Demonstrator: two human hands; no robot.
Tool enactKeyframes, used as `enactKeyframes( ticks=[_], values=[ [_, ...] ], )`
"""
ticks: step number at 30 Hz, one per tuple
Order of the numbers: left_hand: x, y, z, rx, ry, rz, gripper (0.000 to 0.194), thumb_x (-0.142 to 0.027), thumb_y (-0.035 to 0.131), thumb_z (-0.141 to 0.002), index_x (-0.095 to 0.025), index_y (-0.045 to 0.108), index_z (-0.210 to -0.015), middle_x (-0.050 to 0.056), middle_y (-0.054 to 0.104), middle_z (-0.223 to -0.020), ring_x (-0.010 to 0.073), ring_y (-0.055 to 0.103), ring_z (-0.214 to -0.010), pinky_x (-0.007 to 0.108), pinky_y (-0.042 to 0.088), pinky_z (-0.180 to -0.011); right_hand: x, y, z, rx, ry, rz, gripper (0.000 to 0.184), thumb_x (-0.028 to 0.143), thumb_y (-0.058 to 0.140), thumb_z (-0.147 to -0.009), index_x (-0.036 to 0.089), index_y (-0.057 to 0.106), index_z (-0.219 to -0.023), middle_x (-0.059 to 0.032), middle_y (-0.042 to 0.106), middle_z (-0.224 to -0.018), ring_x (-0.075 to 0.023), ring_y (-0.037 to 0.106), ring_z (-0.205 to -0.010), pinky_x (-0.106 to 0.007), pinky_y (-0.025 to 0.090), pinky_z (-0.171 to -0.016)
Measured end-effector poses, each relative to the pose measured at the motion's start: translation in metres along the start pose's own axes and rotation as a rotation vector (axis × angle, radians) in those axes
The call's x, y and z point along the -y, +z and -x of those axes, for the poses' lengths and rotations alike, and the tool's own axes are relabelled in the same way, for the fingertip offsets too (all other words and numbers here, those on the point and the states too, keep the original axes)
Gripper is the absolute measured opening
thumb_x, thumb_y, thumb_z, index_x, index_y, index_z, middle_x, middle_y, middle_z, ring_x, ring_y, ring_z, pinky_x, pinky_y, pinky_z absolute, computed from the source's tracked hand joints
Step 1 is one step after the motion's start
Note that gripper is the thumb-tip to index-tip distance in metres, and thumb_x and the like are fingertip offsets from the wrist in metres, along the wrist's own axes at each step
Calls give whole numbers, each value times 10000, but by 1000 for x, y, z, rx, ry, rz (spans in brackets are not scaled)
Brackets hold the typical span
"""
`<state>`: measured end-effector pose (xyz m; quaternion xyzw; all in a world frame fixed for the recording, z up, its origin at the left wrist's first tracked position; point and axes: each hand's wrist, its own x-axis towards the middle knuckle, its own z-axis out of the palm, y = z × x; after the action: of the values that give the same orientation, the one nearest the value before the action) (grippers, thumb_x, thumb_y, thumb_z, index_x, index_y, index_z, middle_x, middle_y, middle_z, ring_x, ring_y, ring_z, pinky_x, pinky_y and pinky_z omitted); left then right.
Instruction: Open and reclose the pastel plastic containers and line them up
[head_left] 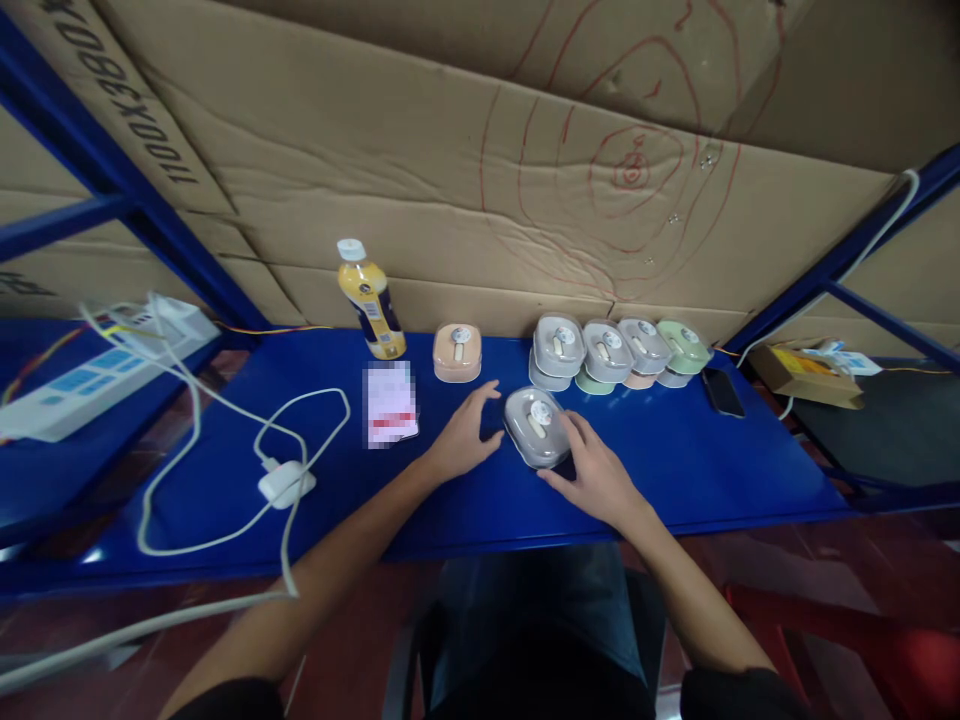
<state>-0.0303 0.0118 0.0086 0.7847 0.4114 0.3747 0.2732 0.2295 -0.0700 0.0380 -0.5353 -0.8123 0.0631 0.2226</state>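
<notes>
A grey rounded box with a clear lid, a round sticker and a pale tab [537,428] is in front of me, slightly turned on the blue table. My right hand [596,470] grips its right side, with fingers at the lid's edge and the thumb below. To the left of the box, my left hand [466,435] holds nothing; its thumb and fingers are spread toward the box, apart from it. Behind stands a peach box of the same kind [457,353]. Similar boxes are stacked in pairs at the back right, including a grey one [559,343] and a green one [681,345].
A yellow drink bottle [373,305] stands at the back, near a blurred-out pink and white item [390,405]. A white charger [286,484] with looping cable lies left, beside a power strip [112,370]. A dark phone [723,392] lies right. Cardboard [375,150] walls the back.
</notes>
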Motion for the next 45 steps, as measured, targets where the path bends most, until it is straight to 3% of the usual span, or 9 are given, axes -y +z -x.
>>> enactKeyframes(
  ticks=[5, 8, 16, 26, 33, 35, 37, 41, 45],
  values=[
    [0, -18, -18, -336, -121, -284, 514, -176, 660, -896, -178, 514, -1388, 178, 575, -1401, 343, 557, -1366, 538, 458, -1181, 13, -4, -1, -78, 22, 135, 304, 470, 626, -999, 200, 662, -1133, -156, 712, -1047, -343, 722, -931, -457, 622, -724],
    [-5, -23, -37, -355, -256, -500, 607, -286, 739, -880, -134, 504, -1419, 243, 498, -1463, 430, 499, -1389, 585, 442, -1155, 17, -1, -7, -6, -59, 92, 264, 438, 613, -1018, 233, 655, -856, -80, 694, -817, -255, 695, -757, -366, 575, -659],
    [7, -19, -89, -354, -612, -705, 778, -546, 727, -877, -61, 466, -1426, 321, 560, -1330, 479, 600, -1214, 552, 491, -996, 16, 16, -37, 17, -171, 65, 270, 355, 678, -978, 202, 694, -1200, -135, 754, -1201, -334, 713, -1117, -542, 598, -997],
    [10, -21, -84, -394, -532, -753, 727, -518, 673, -886, -38, 481, -1396, 272, 623, -1232, 420, 641, -1131, 485, 507, -978, 29, 32, -71, 124, -356, -44, 551, 386, 722, -959, 128, 597, -1430, -221, 512, -1597, -355, 527, -1468, -523, 501, -1178],
    [-25, -29, -57, -468, -251, -668, 826, -420, 717, -855, -48, 384, -1513, 252, 587, -1296, 415, 595, -1218, 519, 503, -1048, 11, 34, -77, -239, -228, -215, 152, 310, 611, -1012, 225, 721, -1074, -86, 779, -1039, -261, 742, -1015, -471, 614, -957],
    [-32, -27, -43, -398, -83, -574, 841, -367, 748, -818, -98, 375, -1523, 229, 570, -1369, 404, 557, -1300, 521, 482, -1113, 6, 23, -76, -397, -184, -245, 206, 363, 651, -992, 234, 699, -1145, -110, 750, -1132, -277, 720, -1100, -490, 600, -1009],
    [-37, -23, -31, -225, 101, -440, 865, -327, 773, -763, -153, 385, -1516, 193, 570, -1413, 395, 551, -1339, 519, 481, -1144, 0, 8, -75, -441, -191, -244, 540, 500, 771, -903, 224, 623, -1342, -170, 638, -1394, -336, 616, -1333, -540, 536, -1131],
    [-45, -15, -13, 146, 307, -181, 837, -266, 781, -712, -223, 453, -1481, 133, 596, -1443, 367, 592, -1339, 499, 492, -1166, -10, -10, -67, -94, -358, -195, 1188, 711, 894, -674, 248, 352, -1624, -202, 435, -1630, -415, 434, -1520, -606, 433, -1228],
    [-38, -8, -4, 293, 234, -60, 894, -297, 829, -711, -227, 435, -1511, 148, 565, -1511, 381, 581, -1379, 519, 483, -1185, -15, -2, -57, 118, -377, -141, 1318, 698, 924, -636, 223, 265, -1673, -227, 571, -1517, -437, 573, -1382, -629, 500, -1141]
  ],
)
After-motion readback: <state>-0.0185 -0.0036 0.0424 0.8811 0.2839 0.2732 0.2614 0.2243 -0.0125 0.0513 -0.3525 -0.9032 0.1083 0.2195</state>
